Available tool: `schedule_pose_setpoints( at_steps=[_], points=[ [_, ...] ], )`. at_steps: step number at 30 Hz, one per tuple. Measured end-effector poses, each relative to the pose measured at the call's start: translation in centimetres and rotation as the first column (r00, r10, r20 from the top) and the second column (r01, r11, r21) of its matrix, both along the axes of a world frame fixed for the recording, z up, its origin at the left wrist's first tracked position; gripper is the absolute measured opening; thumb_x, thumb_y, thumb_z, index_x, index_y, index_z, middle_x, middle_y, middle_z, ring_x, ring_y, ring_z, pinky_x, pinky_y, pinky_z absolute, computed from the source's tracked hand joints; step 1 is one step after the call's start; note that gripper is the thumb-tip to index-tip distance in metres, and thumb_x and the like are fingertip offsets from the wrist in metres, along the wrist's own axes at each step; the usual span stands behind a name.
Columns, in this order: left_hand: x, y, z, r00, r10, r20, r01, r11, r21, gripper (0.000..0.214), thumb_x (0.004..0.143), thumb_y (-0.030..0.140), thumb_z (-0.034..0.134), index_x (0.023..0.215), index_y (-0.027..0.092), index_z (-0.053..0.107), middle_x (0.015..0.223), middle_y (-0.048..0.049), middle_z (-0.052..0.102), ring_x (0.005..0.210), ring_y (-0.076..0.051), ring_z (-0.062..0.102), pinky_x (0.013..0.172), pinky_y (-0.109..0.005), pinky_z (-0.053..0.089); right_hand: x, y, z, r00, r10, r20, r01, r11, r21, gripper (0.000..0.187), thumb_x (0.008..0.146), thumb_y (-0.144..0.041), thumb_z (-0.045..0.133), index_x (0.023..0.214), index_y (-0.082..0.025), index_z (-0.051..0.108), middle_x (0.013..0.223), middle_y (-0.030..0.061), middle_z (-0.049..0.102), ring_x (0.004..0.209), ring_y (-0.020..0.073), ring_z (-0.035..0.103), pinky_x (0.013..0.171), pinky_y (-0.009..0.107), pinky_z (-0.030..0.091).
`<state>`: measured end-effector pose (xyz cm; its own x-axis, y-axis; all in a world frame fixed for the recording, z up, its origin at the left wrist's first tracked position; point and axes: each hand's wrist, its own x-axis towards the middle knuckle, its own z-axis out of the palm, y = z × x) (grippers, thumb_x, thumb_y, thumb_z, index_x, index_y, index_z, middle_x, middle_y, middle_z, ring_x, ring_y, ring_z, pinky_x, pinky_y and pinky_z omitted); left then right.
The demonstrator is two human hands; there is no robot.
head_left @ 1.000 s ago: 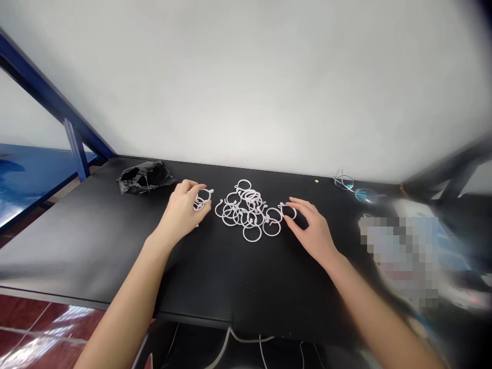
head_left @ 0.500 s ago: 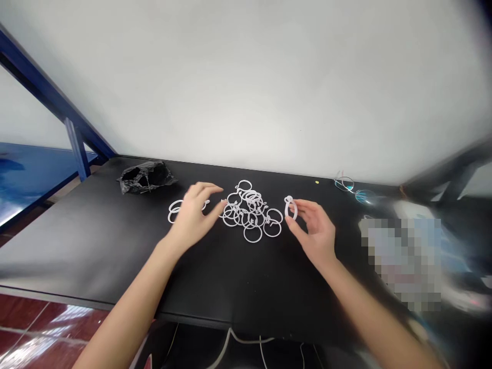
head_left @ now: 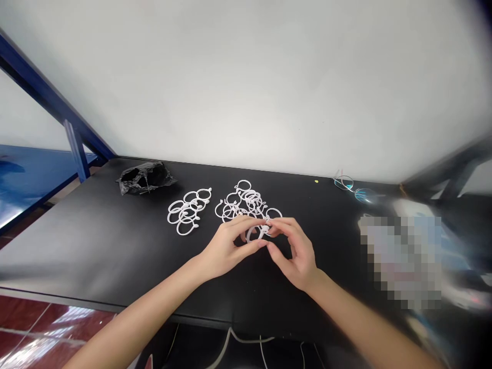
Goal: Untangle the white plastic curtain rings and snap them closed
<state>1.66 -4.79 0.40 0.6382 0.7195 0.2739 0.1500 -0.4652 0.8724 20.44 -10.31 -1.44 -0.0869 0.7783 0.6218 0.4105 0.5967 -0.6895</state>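
Note:
Both hands meet over the near edge of a pile of white curtain rings with small eyelets. My left hand and my right hand close their fingertips around one white curtain ring. The fingers partly hide this ring and the front of the pile. To the left of my left hand, a smaller group of similar white rings lies overlapping on the black table.
A crumpled black plastic bag lies open at the back left. Eyeglasses rest at the back right, near a small yellow bit. A blurred, pixelated package sits at the right. A white wall stands behind the table.
My right hand has moved left with its ring, and my left hand has moved right and closed on the same ring. The left group of rings is now uncovered.

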Motion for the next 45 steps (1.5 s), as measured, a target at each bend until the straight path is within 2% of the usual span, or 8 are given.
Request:
schedule_pose_setpoints(
  at_steps=[5,11,22,27,32,37,41,45],
  points=[
    [-0.1,0.2,-0.4,0.999,-0.001,-0.041,0.009,0.979,0.203,0.031,0.089,0.033,0.064,0.115,0.016,0.063,0.106,-0.0089,0.065,0.094,-0.018,0.058,0.082,-0.031,0.051,0.0,-0.1,-0.2,0.996,0.025,-0.088,-0.032,0.996,-0.080,0.029,0.086,-0.003,0.058,0.104,-0.024,0.066,0.092,0.0037,0.066,0.082,0.0169,0.064,0.073,0.032,0.054],
    [-0.1,0.3,-0.3,0.998,-0.016,-0.053,0.025,0.983,0.181,0.024,0.088,0.033,0.064,0.105,0.017,0.065,0.098,-0.0067,0.067,0.089,-0.017,0.057,0.082,-0.030,0.049,-0.2,-0.1,-0.3,0.976,0.050,-0.212,-0.091,0.978,-0.189,0.021,0.086,-0.006,0.062,0.094,-0.024,0.070,0.085,0.0024,0.067,0.078,0.0158,0.064,0.068,0.029,0.053],
    [-0.4,0.6,0.6,0.991,-0.131,-0.034,0.122,0.975,-0.186,0.022,0.092,0.037,0.058,0.099,0.018,0.066,0.086,-0.0026,0.067,0.072,-0.013,0.055,0.067,-0.025,0.045,0.0,-0.2,-0.3,0.933,0.085,-0.348,-0.189,0.942,-0.276,0.019,0.086,-0.014,0.066,0.097,-0.028,0.074,0.078,0.0002,0.069,0.070,0.0140,0.068,0.066,0.028,0.057],
    [-2.1,2.4,0.5,0.972,0.172,-0.159,-0.150,0.979,0.141,0.031,0.086,0.041,0.065,0.107,0.019,0.064,0.100,-0.0056,0.067,0.084,-0.017,0.059,0.079,-0.031,0.048,0.8,0.5,-0.1,0.983,-0.054,-0.176,0.009,0.970,-0.245,0.023,0.087,-0.019,0.065,0.108,-0.025,0.068,0.088,0.0026,0.070,0.074,0.0158,0.068,0.072,0.032,0.058],
    [-5.1,5.3,0.0,0.754,0.570,-0.327,-0.343,0.766,0.544,0.031,0.097,0.037,0.044,0.109,0.015,0.061,0.101,-0.0104,0.067,0.092,-0.025,0.059,0.085,-0.040,0.046,1.3,1.1,-0.6,0.967,-0.165,0.196,0.196,0.969,-0.151,0.002,0.084,-0.023,0.066,0.085,-0.021,0.067,0.083,0.0041,0.064,0.074,0.0181,0.063,0.066,0.033,0.054],
    [-6.9,6.5,-0.8,0.592,0.686,-0.424,-0.346,0.691,0.635,0.032,0.096,0.030,0.037,0.111,0.013,0.060,0.108,-0.0149,0.063,0.099,-0.029,0.058,0.085,-0.042,0.047,1.7,1.3,-1.0,0.904,-0.157,0.399,0.248,0.950,-0.189,0.007,0.083,-0.023,0.068,0.077,-0.022,0.063,0.076,0.0023,0.065,0.074,0.0207,0.061,0.065,0.034,0.052],
    [-7.1,6.4,-1.5,0.488,0.702,-0.519,-0.331,0.699,0.634,0.030,0.093,0.028,0.041,0.107,0.014,0.062,0.107,-0.0154,0.064,0.098,-0.031,0.057,0.083,-0.045,0.047,1.8,1.3,-0.9,0.901,-0.117,0.418,0.227,0.948,-0.222,0.010,0.083,-0.018,0.066,0.075,-0.022,0.062,0.075,0.0017,0.066,0.074,0.0201,0.060,0.064,0.033,0.051],
    [-6.5,6.1,-1.1,0.544,0.703,-0.458,-0.377,0.693,0.615,0.026,0.093,0.029,0.045,0.107,0.015,0.063,0.112,-0.0138,0.063,0.105,-0.033,0.053,0.088,-0.050,0.045,1.8,1.3,-0.6,0.928,-0.127,0.351,0.206,0.959,-0.196,0.010,0.085,-0.017,0.064,0.077,-0.022,0.063,0.074,0.0017,0.065,0.072,0.0187,0.060,0.064,0.032,0.051]
  ],
)
